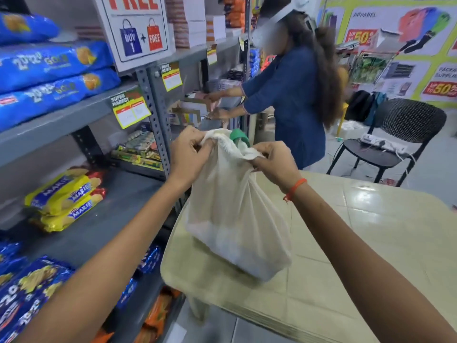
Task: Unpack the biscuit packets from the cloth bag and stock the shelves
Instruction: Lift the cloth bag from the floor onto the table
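The white sign (134, 28) fixed to the rack reads "FREE" and "BUY 1 + FREE". Both shelf tags (129, 108) say "SUPER MARKET". The yellow packets (66, 199) read "MARIE", the blue packets (57, 63) "20-20 GOLD". The wall poster (364, 14) shows "APPAREL" and "UP TO 50%".

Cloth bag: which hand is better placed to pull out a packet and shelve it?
Probably left hand: both pinch the cloth bag at its mouth, but the shelves stand to the left; right hand can steady it.

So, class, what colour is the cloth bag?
Off-white; the cloth bag shows best in the head view.
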The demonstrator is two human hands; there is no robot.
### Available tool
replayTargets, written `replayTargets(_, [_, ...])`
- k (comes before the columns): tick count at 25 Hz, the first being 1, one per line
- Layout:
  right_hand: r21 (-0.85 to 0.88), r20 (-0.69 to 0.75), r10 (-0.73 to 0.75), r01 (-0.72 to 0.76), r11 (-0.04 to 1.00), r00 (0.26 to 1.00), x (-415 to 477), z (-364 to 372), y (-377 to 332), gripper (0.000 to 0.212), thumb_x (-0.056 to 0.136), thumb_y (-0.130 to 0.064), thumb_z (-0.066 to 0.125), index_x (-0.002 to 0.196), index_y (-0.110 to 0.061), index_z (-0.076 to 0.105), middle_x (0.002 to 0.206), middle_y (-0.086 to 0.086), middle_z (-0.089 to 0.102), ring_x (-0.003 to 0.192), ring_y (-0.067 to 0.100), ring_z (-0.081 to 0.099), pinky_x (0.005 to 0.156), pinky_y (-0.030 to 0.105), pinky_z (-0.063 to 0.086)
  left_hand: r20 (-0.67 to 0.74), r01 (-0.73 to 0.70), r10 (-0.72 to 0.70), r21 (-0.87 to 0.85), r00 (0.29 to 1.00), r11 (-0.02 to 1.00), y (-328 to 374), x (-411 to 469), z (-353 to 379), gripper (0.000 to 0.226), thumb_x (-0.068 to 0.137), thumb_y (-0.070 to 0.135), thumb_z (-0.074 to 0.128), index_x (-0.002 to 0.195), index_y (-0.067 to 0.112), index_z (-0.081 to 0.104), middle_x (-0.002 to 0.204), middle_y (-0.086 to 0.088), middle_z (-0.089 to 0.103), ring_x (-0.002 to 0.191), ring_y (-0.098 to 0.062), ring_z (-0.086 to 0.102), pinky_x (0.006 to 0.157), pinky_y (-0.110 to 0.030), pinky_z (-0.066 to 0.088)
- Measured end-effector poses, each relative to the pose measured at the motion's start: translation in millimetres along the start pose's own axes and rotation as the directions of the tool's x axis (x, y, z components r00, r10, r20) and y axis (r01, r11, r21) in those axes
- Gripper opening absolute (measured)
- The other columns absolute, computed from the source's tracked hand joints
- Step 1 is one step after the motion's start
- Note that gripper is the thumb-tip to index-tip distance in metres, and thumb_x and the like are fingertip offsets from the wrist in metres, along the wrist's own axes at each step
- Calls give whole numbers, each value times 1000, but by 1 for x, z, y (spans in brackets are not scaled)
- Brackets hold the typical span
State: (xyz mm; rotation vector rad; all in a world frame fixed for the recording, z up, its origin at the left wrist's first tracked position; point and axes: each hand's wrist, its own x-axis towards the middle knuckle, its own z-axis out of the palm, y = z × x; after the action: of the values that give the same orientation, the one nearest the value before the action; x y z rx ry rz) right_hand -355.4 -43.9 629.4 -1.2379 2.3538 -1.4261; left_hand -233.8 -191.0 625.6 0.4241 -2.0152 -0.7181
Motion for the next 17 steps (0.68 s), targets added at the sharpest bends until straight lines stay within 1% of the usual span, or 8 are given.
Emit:
replayTargets(1, [-13, -4, 9, -9, 1000, 1000, 8, 3, 10, 17, 81, -8, 67, 88, 6, 73, 85, 26, 72, 77, 33, 67, 78, 50, 57, -5, 33, -33, 1, 999, 999, -12, -3, 8, 35, 86, 12, 61, 63, -13, 56, 66, -25, 50, 69, -26, 49, 64, -38, 37])
replayTargets(4, [-131, 74, -21, 31, 991, 997, 19, 22, 32, 13, 79, -6, 66, 82, 5, 72, 81, 24, 72, 72, 30, 64, 68, 37, 53, 44, 93, -94, 25, 995, 995, -48, -18, 27, 36, 86, 14, 60, 61, -10, 53, 62, -10, 42, 66, -22, 45, 64, -32, 34])
replayTargets(6, [-153, 157, 2, 22, 988, 988, 13, 46, 50, 14, 79, -7, 66, 83, 5, 72, 81, 25, 72, 77, 34, 65, 69, 39, 49, 94, 162, -169, 73, 981, 984, -76, -31, 39, 34, 86, 13, 62, 61, -9, 54, 65, -11, 45, 65, -26, 48, 60, -34, 34])
replayTargets(8, [-175, 205, 42, -5, 985, 978, 5, 70, 73, 14, 81, -9, 65, 86, 2, 72, 83, 23, 72, 81, 34, 65, 70, 38, 46, 131, 212, -229, 126, 965, 969, -102, -48, 47, 31, 86, 10, 65, 58, 3, 52, 65, -4, 44, 61, -24, 46, 56, -28, 26])
replayTargets(10, [-207, 217, 104, -58, 977, 971, -5, 94, 98, 16, 83, -13, 64, 90, 0, 72, 89, 22, 71, 86, 34, 64, 71, 36, 43, 200, 248, -289, 210, 936, 946, -128, -66, 54, 26, 86, 10, 64, 62, 3, 60, 68, -4, 46, 63, -24, 50, 55, -25, 20])
replayTargets(14, [-190, 193, 287, -251, 949, 938, -31, 131, 138, 22, 87, -15, 63, 101, 1, 68, 103, 23, 66, 97, 36, 61, 77, 34, 41, 358, 356, -480, 361, 801, 862, -170, -104, 69, 23, 90, 14, 59, 79, -5, 65, 81, -13, 49, 84, -33, 57, 61, -29, 25])
replayTargets(15, [-170, 212, 324, -292, 941, 922, -37, 139, 146, 24, 87, -15, 64, 103, 1, 67, 106, 23, 65, 99, 35, 60, 80, 33, 41, 388, 382, -524, 388, 758, 839, -177, -113, 72, 22, 90, 15, 59, 85, -5, 65, 87, -15, 50, 90, -33, 56, 65, -30, 29])
replayTargets(17, [-131, 344, 357, -332, 934, 869, -45, 149, 155, 33, 83, -17, 70, 111, -1, 63, 108, 19, 61, 100, 33, 59, 82, 31, 41, 446, 423, -584, 413, 678, 806, -185, -125, 74, 22, 91, 17, 59, 101, -2, 65, 104, -18, 54, 100, -32, 56, 75, -29, 36])
